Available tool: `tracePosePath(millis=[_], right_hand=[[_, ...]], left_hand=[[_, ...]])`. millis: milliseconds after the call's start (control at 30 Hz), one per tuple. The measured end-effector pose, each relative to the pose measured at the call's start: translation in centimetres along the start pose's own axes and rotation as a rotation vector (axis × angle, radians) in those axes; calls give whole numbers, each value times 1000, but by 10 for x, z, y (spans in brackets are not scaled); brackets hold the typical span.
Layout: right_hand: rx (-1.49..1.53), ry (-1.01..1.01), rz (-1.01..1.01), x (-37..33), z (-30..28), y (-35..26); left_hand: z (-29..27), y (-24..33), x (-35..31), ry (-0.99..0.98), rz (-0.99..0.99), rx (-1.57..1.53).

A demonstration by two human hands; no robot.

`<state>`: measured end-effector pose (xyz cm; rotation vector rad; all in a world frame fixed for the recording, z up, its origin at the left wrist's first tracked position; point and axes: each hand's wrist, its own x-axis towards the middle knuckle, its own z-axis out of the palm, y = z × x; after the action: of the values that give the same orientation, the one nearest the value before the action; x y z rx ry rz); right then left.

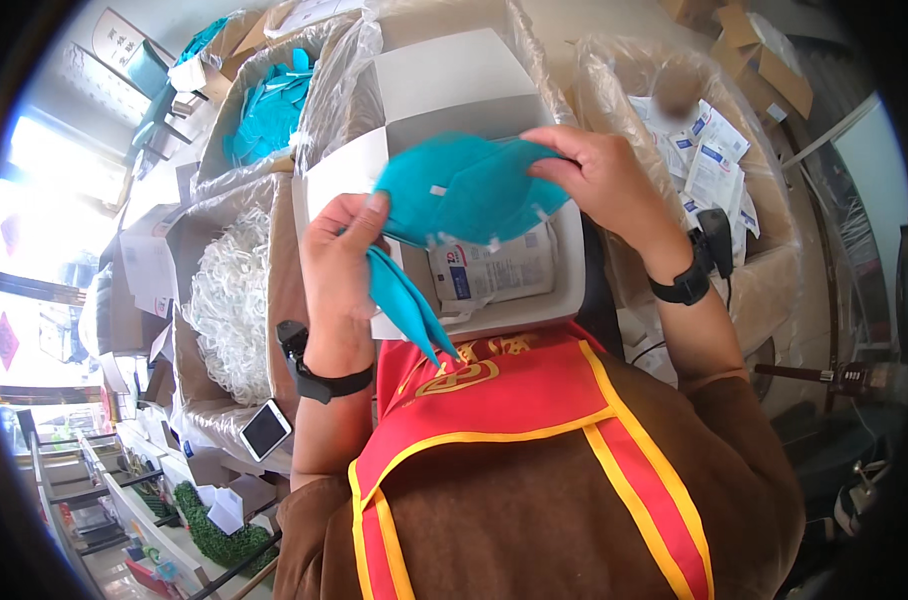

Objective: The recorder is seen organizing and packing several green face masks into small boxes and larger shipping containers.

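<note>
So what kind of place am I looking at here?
It looks like a small packing workshop or storeroom, though I can't be certain. Big plastic-lined cartons stand about, with bulk supplies inside: teal pieces, tangled white loops and flat white packets.

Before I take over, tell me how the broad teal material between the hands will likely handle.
The broad teal material is probably light for its size: the left hand and right hand grip it only near its ends. It likely bends without going fully limp, since it spans between them without collapsing.
</note>
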<state>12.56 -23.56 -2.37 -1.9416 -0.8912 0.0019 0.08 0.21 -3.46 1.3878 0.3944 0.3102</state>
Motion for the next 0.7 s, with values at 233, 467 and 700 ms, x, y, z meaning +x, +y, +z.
tracePosePath(millis=[233, 467, 700], right_hand=[[171, -389, -88, -22, -28, -10], [244, -176, -254, -3, -9, -20], [465, -102, -48, 11, -3, -30]], left_hand=[[-43, -6, 25, 125, 281, 497], [-19, 20, 0, -6, 248, 145], [-19, 21, -4, 33, 206, -59]])
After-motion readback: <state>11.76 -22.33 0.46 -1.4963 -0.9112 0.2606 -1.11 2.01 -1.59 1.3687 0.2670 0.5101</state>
